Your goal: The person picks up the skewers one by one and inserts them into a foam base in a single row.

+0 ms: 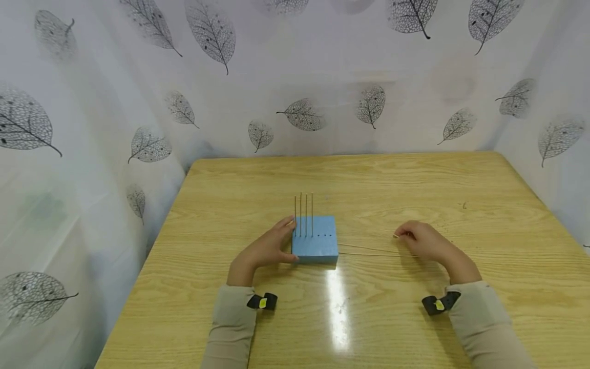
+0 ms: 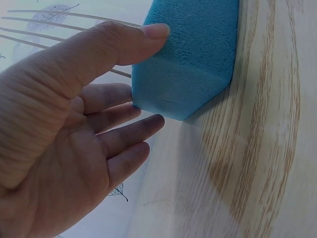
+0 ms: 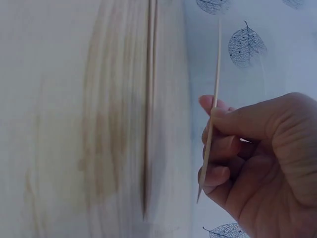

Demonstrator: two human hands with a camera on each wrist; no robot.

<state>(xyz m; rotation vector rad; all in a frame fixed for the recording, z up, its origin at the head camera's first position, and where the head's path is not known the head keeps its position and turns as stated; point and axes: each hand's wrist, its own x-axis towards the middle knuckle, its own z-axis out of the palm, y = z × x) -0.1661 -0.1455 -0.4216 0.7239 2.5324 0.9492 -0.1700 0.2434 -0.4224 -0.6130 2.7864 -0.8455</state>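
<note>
A blue foam block (image 1: pixel 324 247) sits on the table, with several thin wooden skewers (image 1: pixel 312 215) upright in a row of holes and a few bare holes to their right. My left hand (image 1: pixel 265 250) grips the block's left side, thumb against the front face and fingers toward the back. To the right of the block, my right hand (image 1: pixel 427 244) pinches a pointed wooden skewer (image 3: pixel 209 141) between thumb and fingers, above the table. Two more skewers (image 3: pixel 148 109) lie on the tabletop below that hand, their left ends close to the block.
The wood-grain table (image 1: pixel 392 318) reaches back to a pale curtain (image 1: pixel 322 66) printed with leaves, which also hangs along both sides. Black wrist straps (image 1: pixel 441 303) sit on both forearms. Small dark specks (image 1: pixel 462 205) mark the table at right.
</note>
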